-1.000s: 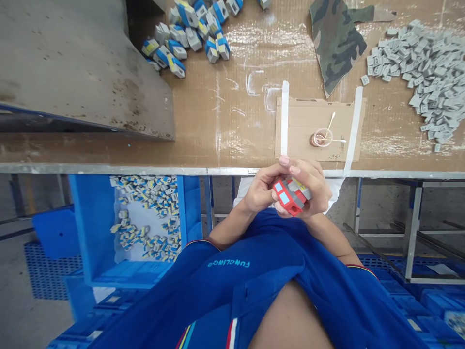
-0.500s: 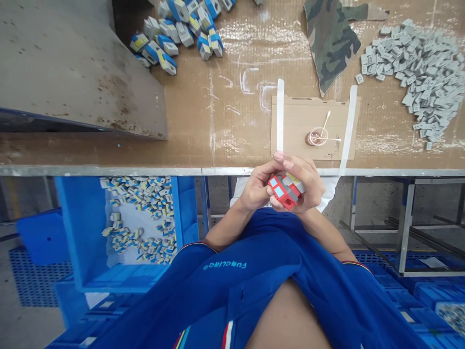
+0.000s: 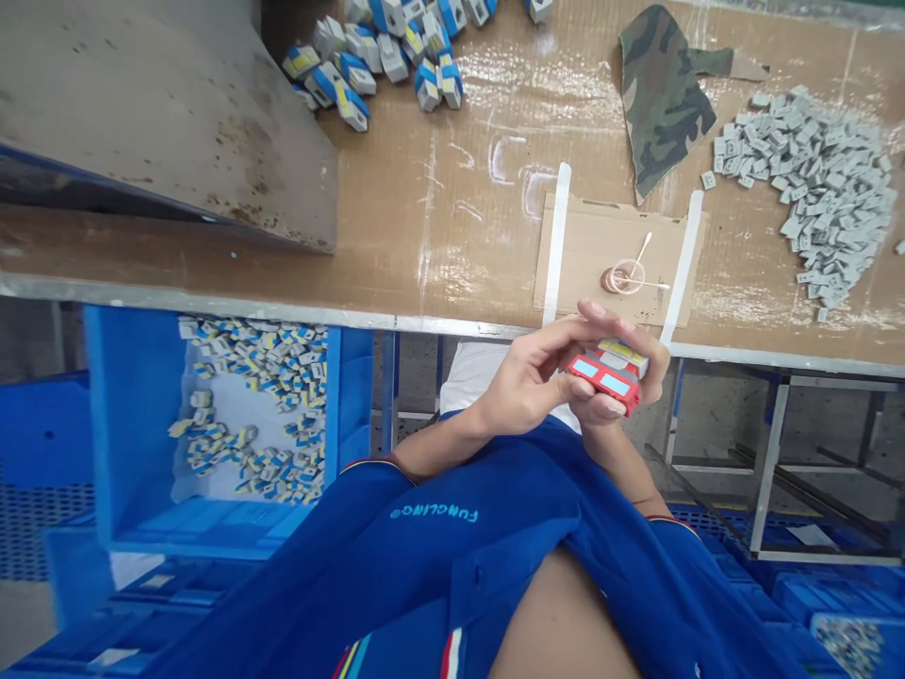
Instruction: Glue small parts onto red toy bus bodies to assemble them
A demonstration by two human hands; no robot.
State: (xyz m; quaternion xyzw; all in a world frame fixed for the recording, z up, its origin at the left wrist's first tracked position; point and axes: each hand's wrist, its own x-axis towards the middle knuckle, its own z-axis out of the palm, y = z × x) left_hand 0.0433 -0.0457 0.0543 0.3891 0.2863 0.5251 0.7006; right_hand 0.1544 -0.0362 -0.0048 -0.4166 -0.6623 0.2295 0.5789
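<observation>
Both hands hold one red and grey toy piece with light-blue windows and a yellow patch, just off the table's front edge. My left hand grips its left end, thumb at the front. Around its right end and back curl the fingers of my right hand. Beyond them, a small clear cup with reddish contents and two cotton swabs stands on a cardboard sheet held down by white tape strips.
Grey parts are heaped at the right, beside a camouflage cloth. Blue-white-grey blocks lie at the back left near a metal chute. A blue crate of small pieces sits below left.
Both hands and the red toy piece have moved right in the view, and the piece has turned so its windows face me more levelly. The camera view has shifted and tilted slightly.
</observation>
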